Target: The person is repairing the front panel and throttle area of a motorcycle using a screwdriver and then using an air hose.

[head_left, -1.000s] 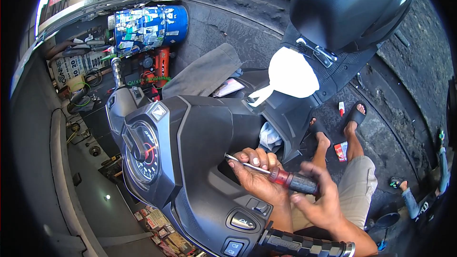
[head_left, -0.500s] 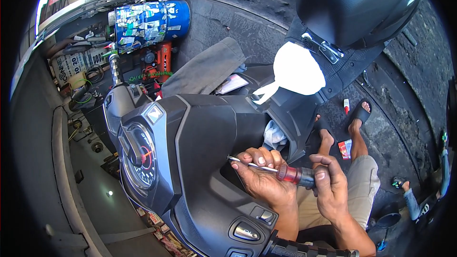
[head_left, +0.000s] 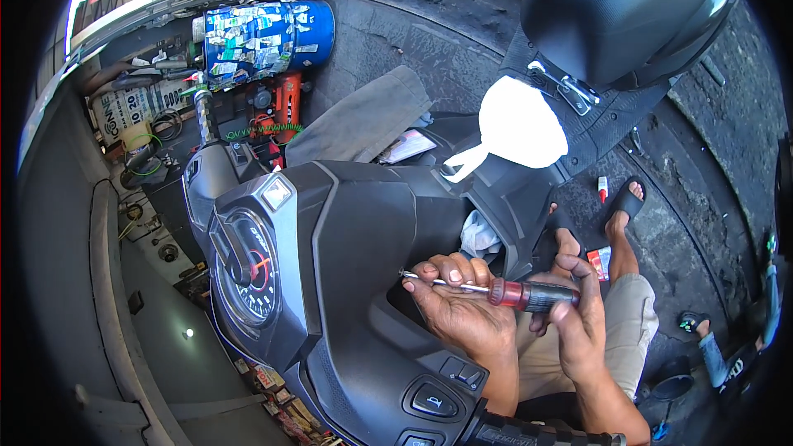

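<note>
Head view: at four o'clock, the right hand (head_left: 580, 334) had just shifted back along the screwdriver (head_left: 519, 295), pinching its end, seemingly mid-twist, while the left hand (head_left: 467, 318), at five o'clock, pinched its shaft (head_left: 474, 287), which pointed toward nine o'clock, near the scooter (head_left: 363, 231).

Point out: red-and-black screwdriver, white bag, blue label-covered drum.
Red-and-black screwdriver (head_left: 522, 296): head view, handle.
White bag (head_left: 522, 125): head view, bulging body.
Blue label-covered drum (head_left: 277, 36): head view, curved side.
</note>
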A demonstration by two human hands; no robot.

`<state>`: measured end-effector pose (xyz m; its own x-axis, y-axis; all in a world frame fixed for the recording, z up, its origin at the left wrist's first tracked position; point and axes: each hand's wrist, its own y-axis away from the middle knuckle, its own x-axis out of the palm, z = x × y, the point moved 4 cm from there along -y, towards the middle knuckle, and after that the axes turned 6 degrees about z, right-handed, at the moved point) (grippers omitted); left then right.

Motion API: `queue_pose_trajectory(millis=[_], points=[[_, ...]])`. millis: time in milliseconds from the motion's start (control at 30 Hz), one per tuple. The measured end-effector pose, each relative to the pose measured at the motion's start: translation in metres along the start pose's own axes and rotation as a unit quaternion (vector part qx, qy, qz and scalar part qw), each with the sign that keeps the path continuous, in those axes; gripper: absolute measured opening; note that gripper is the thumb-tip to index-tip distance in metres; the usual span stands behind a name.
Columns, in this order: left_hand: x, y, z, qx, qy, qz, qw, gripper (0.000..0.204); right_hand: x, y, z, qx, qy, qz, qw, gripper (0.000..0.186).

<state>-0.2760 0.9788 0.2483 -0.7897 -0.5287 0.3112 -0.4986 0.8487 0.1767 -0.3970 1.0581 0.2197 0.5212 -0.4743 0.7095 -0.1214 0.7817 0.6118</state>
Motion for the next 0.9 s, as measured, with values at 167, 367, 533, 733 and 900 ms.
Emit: queue_pose_trajectory(millis=[167,367,533,733,900], points=[[0.001,0.001,-0.001,-0.004,0.003,0.001,1.000,0.033,-0.010,0.002,-0.019,0.013,0.176,0.029,0.984,0.051],[0.001,0.002,0.004,-0.024,0.027,0.006,0.999,0.032,-0.021,0.001,-0.007,0.103,0.099,-0.001,0.990,0.038],[0.003,-0.006,-0.010,0.021,0.025,-0.005,0.999,0.028,0.001,-0.003,-0.008,-0.060,0.070,0.055,0.994,0.034],[0.004,-0.004,0.003,0.011,0.069,0.020,0.997,0.028,-0.019,-0.003,0.005,-0.171,0.277,0.063,0.943,0.042],[0.003,-0.006,-0.002,0.007,0.111,-0.018,0.994,0.023,-0.005,-0.006,0.030,-0.265,0.338,0.133,0.893,0.047]])
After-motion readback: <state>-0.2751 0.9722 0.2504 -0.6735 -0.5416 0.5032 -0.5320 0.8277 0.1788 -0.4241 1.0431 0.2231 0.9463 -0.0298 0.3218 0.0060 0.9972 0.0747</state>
